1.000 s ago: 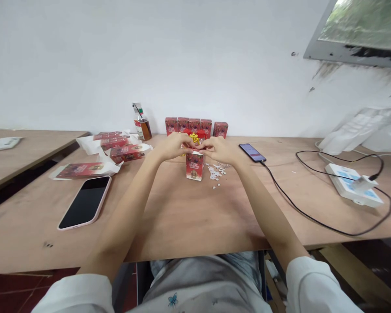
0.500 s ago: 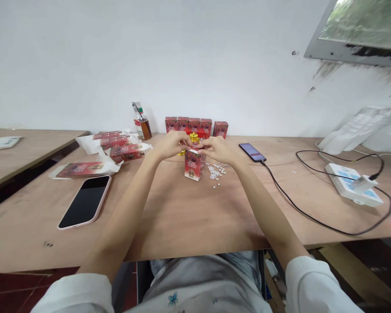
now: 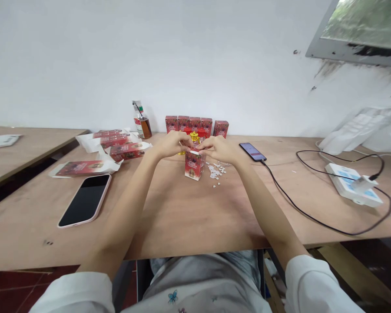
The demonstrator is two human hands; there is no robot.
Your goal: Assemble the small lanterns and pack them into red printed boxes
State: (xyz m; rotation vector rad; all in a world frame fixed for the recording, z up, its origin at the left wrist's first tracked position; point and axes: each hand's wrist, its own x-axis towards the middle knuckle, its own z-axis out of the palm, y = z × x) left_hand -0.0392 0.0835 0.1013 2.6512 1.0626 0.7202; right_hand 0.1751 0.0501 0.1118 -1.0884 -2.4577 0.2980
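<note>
A small red printed carton (image 3: 194,165) stands upright on the wooden table in front of me. My left hand (image 3: 172,144) is at its top left, fingers closed on the upper edge. From the other side my right hand (image 3: 220,149) pinches the top at the right, where a pale flap shows. The fingertips partly hide the carton's top. Just behind the hands are gold-coloured and red caps (image 3: 194,136), partly covered. Small white round pieces (image 3: 215,171) lie scattered to the right of the carton.
Several red cartons (image 3: 195,123) line the wall. Flat red cartons (image 3: 84,168) in white paper lie left, near a phone (image 3: 85,201) and a bottle (image 3: 142,124) of brown liquid. Right, another phone (image 3: 253,152) has a black cable (image 3: 296,204) running to a power strip (image 3: 353,184).
Almost nothing differs. Both hands stay at the carton's top with only slight finger movement, and the view has shifted a little.
</note>
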